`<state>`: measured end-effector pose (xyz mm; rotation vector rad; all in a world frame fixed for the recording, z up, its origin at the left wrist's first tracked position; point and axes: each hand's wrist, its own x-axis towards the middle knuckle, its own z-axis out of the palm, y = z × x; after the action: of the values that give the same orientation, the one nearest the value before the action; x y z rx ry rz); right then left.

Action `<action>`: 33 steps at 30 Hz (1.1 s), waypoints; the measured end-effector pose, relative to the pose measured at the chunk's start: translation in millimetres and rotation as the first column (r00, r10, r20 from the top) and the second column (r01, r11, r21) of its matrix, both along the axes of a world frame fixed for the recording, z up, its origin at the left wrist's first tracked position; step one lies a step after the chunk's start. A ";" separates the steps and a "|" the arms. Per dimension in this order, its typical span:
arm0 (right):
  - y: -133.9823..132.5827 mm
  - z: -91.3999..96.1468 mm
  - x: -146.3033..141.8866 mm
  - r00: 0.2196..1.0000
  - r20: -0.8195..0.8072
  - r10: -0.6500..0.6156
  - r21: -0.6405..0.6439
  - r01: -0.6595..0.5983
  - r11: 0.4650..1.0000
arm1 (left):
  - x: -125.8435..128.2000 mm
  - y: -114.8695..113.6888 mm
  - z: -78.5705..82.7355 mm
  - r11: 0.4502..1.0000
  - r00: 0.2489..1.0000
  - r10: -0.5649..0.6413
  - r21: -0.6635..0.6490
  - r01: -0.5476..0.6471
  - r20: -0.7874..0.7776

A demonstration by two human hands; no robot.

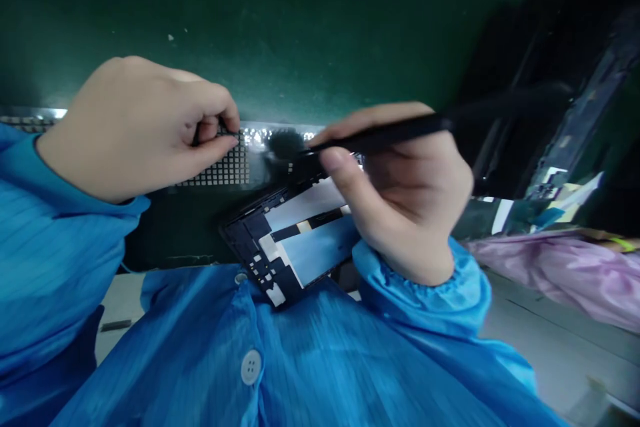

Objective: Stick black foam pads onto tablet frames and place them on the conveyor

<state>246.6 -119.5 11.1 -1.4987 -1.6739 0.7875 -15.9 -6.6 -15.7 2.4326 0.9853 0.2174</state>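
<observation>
My left hand is closed, thumb and forefinger brought together over a clear strip of small square pads. What lies between those fingertips, if anything, is hidden. A black pen-shaped tool is gripped in my right hand, its front end pointing left and its rear smeared by motion. Just beyond that front end is a dark, blurred round patch over the strip. An opened tablet or phone, with silver-blue battery panels and a dark frame, lies tilted below the tool, against my blue coat. My right hand covers part of it.
The green table mat stretches behind my hands. Dark flat panels lie at the right, with paper scraps near them. Another person's pink sleeve is at the right edge.
</observation>
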 end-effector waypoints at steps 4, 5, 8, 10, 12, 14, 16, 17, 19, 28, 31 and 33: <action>40.3 -11.9 -12.5 0.961 -0.024 0.274 -0.080 -0.275 0.958 | 2.9 -0.4 -0.1 0.999 0.999 0.027 -0.026 -0.028 -0.046; 45.1 -16.5 -13.6 0.956 -0.034 0.293 -0.079 -0.295 0.952 | 2.7 -0.5 -1.5 0.999 0.998 0.032 -0.021 -0.034 -0.054; 47.0 -23.3 -14.7 0.966 -0.089 0.243 -0.109 -0.252 0.962 | 0.8 0.1 -5.7 0.999 0.996 0.030 0.015 -0.029 -0.080; 44.5 -21.6 -15.8 0.975 -0.126 0.185 -0.159 -0.204 0.966 | -0.7 1.2 -6.8 0.999 0.996 0.007 0.037 -0.004 -0.088; 44.8 -18.8 -17.4 0.976 -0.127 0.179 -0.195 -0.202 0.960 | -1.7 2.4 -6.4 0.998 0.997 -0.027 0.053 0.030 -0.068; 49.6 -17.8 -18.0 0.969 -0.092 0.229 -0.195 -0.243 0.950 | -2.0 3.2 -5.3 0.997 0.998 -0.044 0.058 0.047 -0.047; 56.0 -18.7 -15.2 0.954 -0.128 0.271 -0.195 -0.292 0.936 | -1.5 3.4 -4.5 0.998 0.998 -0.048 0.050 0.049 -0.027; 58.2 -19.2 -12.1 0.944 -0.205 0.258 -0.203 -0.299 0.932 | -1.1 3.3 -4.3 0.998 0.999 -0.043 0.039 0.044 -0.016; 56.4 -19.3 -2.2 0.893 -0.425 0.145 -0.196 -0.247 0.949 | -0.1 3.0 -4.4 0.999 0.999 -0.034 0.010 0.034 0.016; -29.5 -30.0 26.4 0.870 -0.243 -0.429 0.170 0.473 0.864 | -5.2 0.3 -11.0 0.999 0.997 0.013 -0.040 -0.010 0.080; -32.9 -38.3 20.1 0.894 -0.202 -0.401 0.189 0.437 0.880 | -8.1 0.9 -13.2 0.996 0.994 0.047 -0.084 -0.039 0.098; -30.1 -42.5 18.4 0.898 -0.180 -0.401 0.191 0.431 0.882 | -9.5 2.3 -14.5 0.996 0.995 0.042 -0.085 -0.035 0.090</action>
<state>265.0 -149.6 -31.4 -1.5307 -1.2280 0.4355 -25.4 -4.3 -30.1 2.3081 0.9815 0.2928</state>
